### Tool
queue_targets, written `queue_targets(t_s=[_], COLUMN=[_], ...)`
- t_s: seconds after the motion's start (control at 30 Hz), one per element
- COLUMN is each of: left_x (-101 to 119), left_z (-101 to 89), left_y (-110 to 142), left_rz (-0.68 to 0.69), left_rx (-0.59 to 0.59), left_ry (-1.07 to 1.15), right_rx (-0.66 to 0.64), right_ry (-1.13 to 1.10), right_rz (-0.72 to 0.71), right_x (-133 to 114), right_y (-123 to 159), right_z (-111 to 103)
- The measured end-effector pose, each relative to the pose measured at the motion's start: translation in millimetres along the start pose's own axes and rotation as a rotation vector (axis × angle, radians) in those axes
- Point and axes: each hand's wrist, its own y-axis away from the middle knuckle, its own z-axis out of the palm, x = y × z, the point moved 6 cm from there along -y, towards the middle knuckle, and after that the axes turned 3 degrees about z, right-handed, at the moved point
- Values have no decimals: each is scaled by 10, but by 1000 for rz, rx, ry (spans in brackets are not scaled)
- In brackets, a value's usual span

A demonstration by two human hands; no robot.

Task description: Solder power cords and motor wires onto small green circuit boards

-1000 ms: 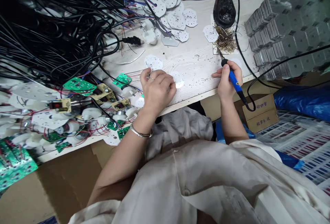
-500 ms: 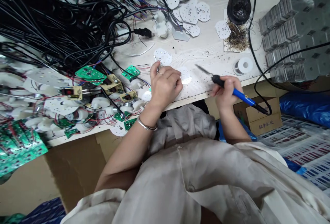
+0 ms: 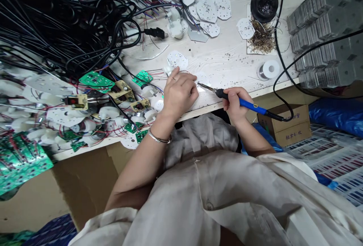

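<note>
1. Soldering iron (image 3: 244, 103) with a blue handle sits in a narrow pencil grip in the right hand (image 3: 236, 104), its tip just beside a white perforated board (image 3: 202, 80) on the workbench (image 3: 227, 59).
2. Left hand (image 3: 179, 95) is curled over that board; can't tell if it's pinching anything.
3. Solder spool (image 3: 268, 71) sits at 2 o'clock from the right hand.

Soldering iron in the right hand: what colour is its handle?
Blue handle, black front end; best seen in the head view.
</note>
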Motion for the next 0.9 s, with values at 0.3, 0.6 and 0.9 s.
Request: queue_targets(t_s=[0.3,0.6,0.9], left_x=[-20,-12,-11], left_z=[0,2,0], left_y=[11,8,18], left_rz=[14,26,46], left_rx=[-19,-19,-9], left_ry=[-11,-25,-28], right_rx=[-36,-44,3], right_ry=[86,-28,-124], right_rz=[16,54,22], right_x=[-1,19,1], right_y=[-34,-66,-65], right_z=[57,46,24])
